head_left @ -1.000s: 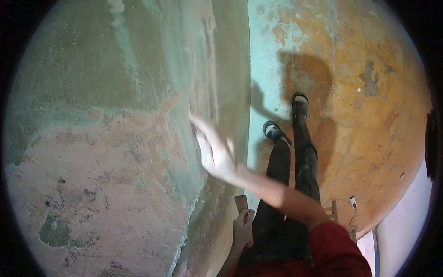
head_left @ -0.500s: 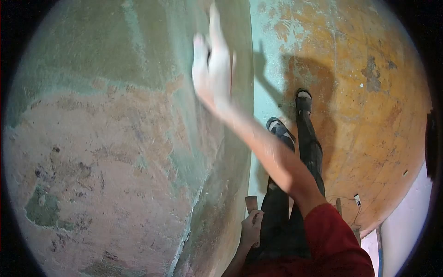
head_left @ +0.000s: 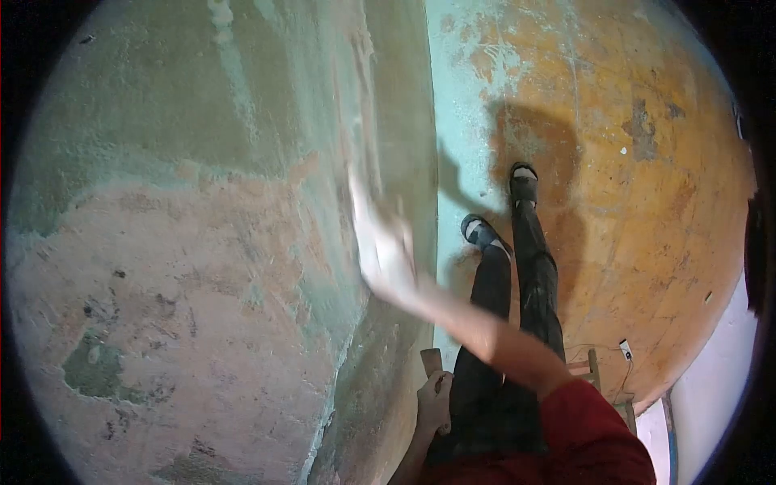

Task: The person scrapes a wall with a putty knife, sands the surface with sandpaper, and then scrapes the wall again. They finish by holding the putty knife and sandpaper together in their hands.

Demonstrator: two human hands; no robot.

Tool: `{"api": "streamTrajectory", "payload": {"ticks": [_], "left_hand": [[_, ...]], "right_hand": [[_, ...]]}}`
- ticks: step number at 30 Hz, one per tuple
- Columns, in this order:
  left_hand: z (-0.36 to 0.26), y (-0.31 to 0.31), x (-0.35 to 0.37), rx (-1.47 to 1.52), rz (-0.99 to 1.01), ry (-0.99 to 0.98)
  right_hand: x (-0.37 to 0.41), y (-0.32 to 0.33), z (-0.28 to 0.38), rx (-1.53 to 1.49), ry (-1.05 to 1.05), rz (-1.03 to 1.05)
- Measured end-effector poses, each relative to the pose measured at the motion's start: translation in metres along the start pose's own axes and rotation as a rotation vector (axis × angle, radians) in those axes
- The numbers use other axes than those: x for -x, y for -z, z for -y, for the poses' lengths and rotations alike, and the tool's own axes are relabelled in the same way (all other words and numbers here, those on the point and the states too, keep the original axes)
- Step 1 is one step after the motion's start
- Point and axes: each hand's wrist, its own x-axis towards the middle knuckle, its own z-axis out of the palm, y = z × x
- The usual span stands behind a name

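sleeve [head_left: 594, 436]: red, bottom right of frame; bare forearm runs from it up-left toward centre.
left hand [head_left: 434, 402]: bottom centre, low at the person's side, fingers curled shut around a wooden piece.
wooden piece [head_left: 430, 360]: short brown stub sticking up out of the left fist, just beside the wall's lower edge; the rest is hidden in the grip.
right hand [head_left: 381, 242]: centre of frame, motion-blurred. Fingers stretched out and pointing up, palm laid against the wall. Cannot tell if anything sits under the palm.
wall [head_left: 202, 242]: fills the left half. Rough plaster, green in the upper part, pink-tan patches lower left, small dark pits and a green spot near the lower left.
trousers [head_left: 517, 323]: dark, both legs running up from bottom centre, right of the wall.
sandals [head_left: 524, 183]: dark, one foot ahead of the other, near the base of the wall.
floor [head_left: 647, 202]: right half, worn orange with pale green along the wall.
shadow [head_left: 533, 137]: person's shadow on the floor, above the feet.
white plug [head_left: 623, 350]: small, lower right, thin cable attached.
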Motion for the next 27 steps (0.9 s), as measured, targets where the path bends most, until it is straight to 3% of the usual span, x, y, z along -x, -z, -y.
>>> {"api": "streamTrajectory", "payload": {"ticks": [2, 4, 6, 8, 9, 10, 11, 12, 16, 19, 20, 21, 22, 24, 26, 27], "left_hand": [[0.004, -0.004, 0.001, -0.016, 0.027, -0.133], [-0.004, 0.001, 0.007, 0.001, 0.055, -0.072], [-0.005, -0.003, -0.002, 0.037, 0.074, -0.02], [0.005, -0.005, -0.006, 0.052, 0.005, -0.033], [0.0, -0.005, -0.004, 0.056, 0.007, -0.032], [-0.008, -0.002, -0.003, 0.029, 0.004, -0.023], [-0.014, -0.002, -0.004, 0.005, 0.004, -0.015], [-0.012, -0.005, -0.004, 0.007, 0.008, -0.022], [-0.008, 0.003, -0.003, 0.099, 0.037, 0.04], [0.001, -0.002, -0.008, 0.115, 0.025, 0.065], [0.005, -0.006, -0.012, 0.136, 0.008, 0.041], [-0.004, -0.005, -0.008, 0.138, 0.009, 0.036], [-0.018, -0.006, -0.002, 0.135, 0.006, 0.047], [-0.027, -0.006, 0.0, 0.122, 0.01, 0.05], [-0.017, -0.006, 0.002, 0.218, 0.075, 0.086], [-0.017, -0.007, -0.004, 0.217, 0.071, 0.084]], "right_hand": [[0.015, 0.007, 0.008, 0.305, 0.242, -0.095], [-0.051, 0.008, 0.0, 0.193, 0.126, -0.104], [-0.112, 0.027, 0.015, 0.304, 0.121, -0.104], [-0.121, 0.036, 0.027, 0.163, -0.207, 0.086], [-0.085, 0.029, 0.02, 0.174, -0.202, 0.108], [-0.044, 0.017, 0.005, 0.195, 0.099, -0.056], [-0.007, 0.013, -0.003, 0.072, 0.134, 0.001], [0.008, 0.011, 0.008, -0.244, -0.109, -0.027], [-0.122, 0.032, 0.009, 0.186, -0.023, -0.04], [-0.118, 0.03, -0.001, 0.152, 0.0, -0.073], [-0.078, 0.025, -0.006, 0.129, -0.003, -0.023], [-0.035, 0.017, -0.014, -0.238, -0.198, 0.022], [-0.004, 0.016, -0.021, -0.036, 0.026, 0.034], [-0.034, 0.031, 0.006, 0.328, 0.114, 0.071], [-0.131, 0.03, 0.007, 0.154, 0.061, -0.122], [-0.167, 0.04, 0.014, 0.15, 0.063, -0.122]]}}
